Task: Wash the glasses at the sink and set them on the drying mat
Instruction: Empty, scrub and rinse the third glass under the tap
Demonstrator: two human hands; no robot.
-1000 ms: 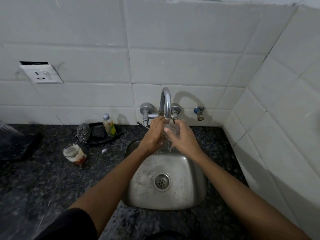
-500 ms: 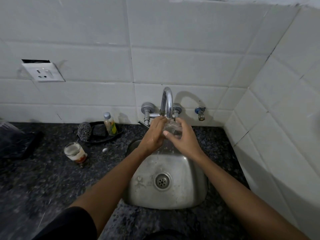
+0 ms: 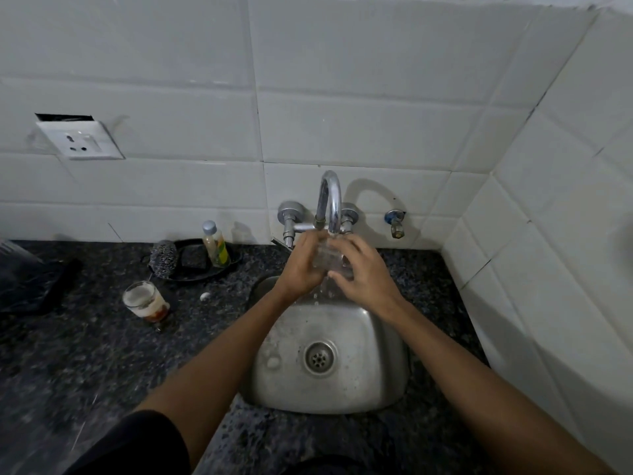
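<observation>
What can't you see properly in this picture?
Head view only:
- Glass: mostly hidden by the left hand and right hand; how clean it is can't be told.
- Dark thing at left: cut off by the edge, blurry; perhaps the drying mat.
- Bottle label: too small to read.

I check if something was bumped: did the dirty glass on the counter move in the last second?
No. The dirty glass stands at the same spot, left of the sink and in front of the black tray.
</observation>
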